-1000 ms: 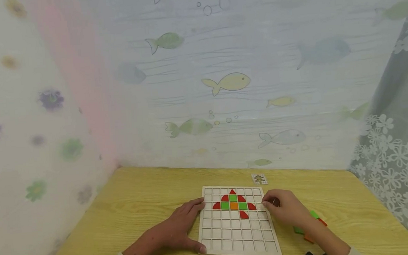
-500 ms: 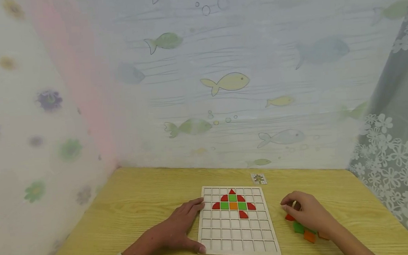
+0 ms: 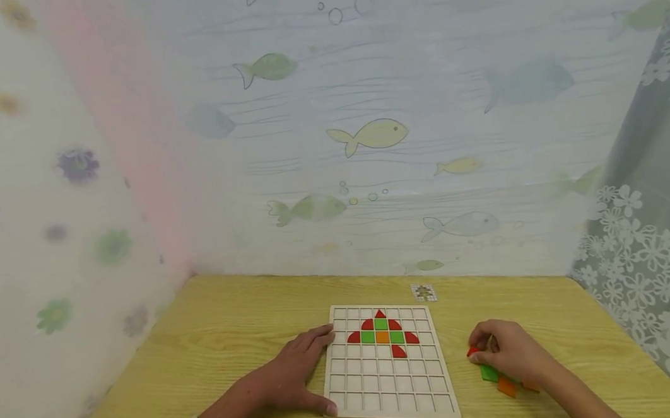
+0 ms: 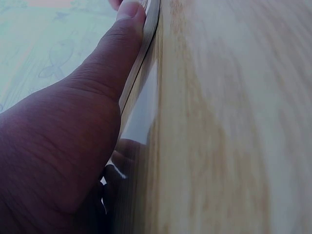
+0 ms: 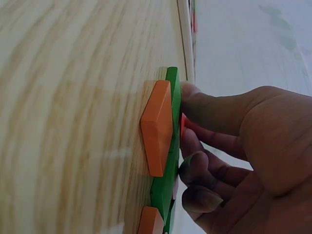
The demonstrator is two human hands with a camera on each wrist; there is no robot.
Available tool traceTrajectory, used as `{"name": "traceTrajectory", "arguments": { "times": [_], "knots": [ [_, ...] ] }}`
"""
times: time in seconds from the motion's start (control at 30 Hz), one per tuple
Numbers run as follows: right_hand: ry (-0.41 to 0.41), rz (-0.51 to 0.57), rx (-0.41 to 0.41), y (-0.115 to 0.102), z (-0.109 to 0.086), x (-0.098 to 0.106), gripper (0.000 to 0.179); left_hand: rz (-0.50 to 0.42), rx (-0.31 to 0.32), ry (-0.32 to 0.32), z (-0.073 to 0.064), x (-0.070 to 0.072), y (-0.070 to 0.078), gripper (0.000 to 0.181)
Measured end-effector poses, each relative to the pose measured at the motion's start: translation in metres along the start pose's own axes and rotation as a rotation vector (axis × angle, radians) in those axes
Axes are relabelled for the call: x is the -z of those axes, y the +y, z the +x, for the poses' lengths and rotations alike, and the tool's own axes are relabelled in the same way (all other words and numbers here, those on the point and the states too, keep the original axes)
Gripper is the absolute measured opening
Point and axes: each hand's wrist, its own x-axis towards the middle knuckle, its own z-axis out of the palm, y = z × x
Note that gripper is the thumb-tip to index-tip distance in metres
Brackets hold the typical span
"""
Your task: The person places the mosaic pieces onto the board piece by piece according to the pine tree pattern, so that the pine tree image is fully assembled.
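My left hand rests spread along the left side of a wooden grid board. Its fingertips touch the upper left edge and the thumb lies at the near left corner. Set into the board are a red triangle, several red rounded pieces, green squares and an orange square. Right of the board, my right hand pinches a red piece between thumb and index finger, its shape mostly hidden. Under and beside that hand lie green tiles and orange tiles.
A small patterned card lies behind the board on the wood-grain table. A wall covering with fish drawings rises at the table's back edge. A flowered grey curtain hangs at the right.
My right hand has drawn back from the board's right edge to the loose tiles, and its thumb and index finger now pinch a red piece. The left hand stays on the board.
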Motion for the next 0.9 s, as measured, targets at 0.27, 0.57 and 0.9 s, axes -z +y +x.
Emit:
{"name": "traceTrajectory", "arguments": {
  "times": [0.27, 0.57, 0.9],
  "knots": [
    [-0.018, 0.002, -0.026, 0.0003, 0.0017, -0.0021, 0.019, 0.001, -0.007, 0.003, -0.0002, 0.0007, 0.0, 0.13],
    [-0.012, 0.009, -0.009, -0.0018, 0.0024, -0.0045, 0.021, 0.0, -0.006, -0.001, -0.0005, 0.0007, 0.0, 0.129],
    [-0.008, 0.012, 0.025, -0.0033, 0.0034, -0.0034, 0.022, -0.003, -0.016, 0.002, -0.0012, 0.0008, 0.0, 0.128]
  ]
}}
